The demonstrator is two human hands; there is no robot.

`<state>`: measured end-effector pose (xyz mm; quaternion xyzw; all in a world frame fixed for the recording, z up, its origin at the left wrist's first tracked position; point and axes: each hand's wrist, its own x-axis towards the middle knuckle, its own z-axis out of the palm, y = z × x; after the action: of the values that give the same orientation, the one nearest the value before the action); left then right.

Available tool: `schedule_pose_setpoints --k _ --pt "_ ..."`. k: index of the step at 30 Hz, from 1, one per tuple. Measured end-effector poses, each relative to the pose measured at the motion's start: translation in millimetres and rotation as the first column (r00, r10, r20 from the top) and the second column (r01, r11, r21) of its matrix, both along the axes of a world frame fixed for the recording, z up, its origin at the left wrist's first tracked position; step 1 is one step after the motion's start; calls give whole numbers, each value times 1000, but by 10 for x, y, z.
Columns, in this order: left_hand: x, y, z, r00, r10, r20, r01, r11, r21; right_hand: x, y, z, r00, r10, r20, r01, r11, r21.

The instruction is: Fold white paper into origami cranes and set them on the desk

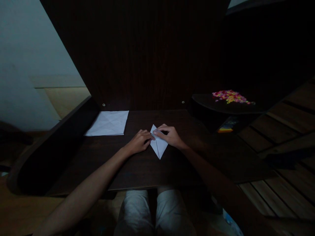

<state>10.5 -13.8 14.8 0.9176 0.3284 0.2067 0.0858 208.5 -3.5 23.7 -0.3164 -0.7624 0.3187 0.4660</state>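
A white sheet of paper folded into a kite shape (159, 147) lies on the dark wooden desk (137, 173), with a crease line running down its middle and one point toward me. My left hand (140, 141) rests at its left edge, fingers bent and fingertips on the paper. From the right, my right hand (171, 135) pinches the upper part of the folded paper between thumb and fingers. The fingers cover part of its upper half. Dim light hides the finer folds.
A stack of white paper sheets (108, 123) lies at the desk's back left. On a rounded shelf (204, 104) at right sits a heap of small pink and yellow pieces (230, 96). Raised side panel (54, 141) at left; slatted wood (283, 196) at right.
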Motion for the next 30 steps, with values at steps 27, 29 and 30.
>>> schedule_pose_setpoints --k 27,29,30 --pt "-110 88 -48 969 210 128 -195 973 -124 58 134 -57 999 -42 -31 25 905 -424" --pt "-115 93 -49 967 205 154 -184 973 -137 65 141 -51 996 9 -85 -45 900 -433" --pt "-116 94 -45 964 203 170 -181 974 -139 67 147 -55 994 33 -108 -78 894 -442"
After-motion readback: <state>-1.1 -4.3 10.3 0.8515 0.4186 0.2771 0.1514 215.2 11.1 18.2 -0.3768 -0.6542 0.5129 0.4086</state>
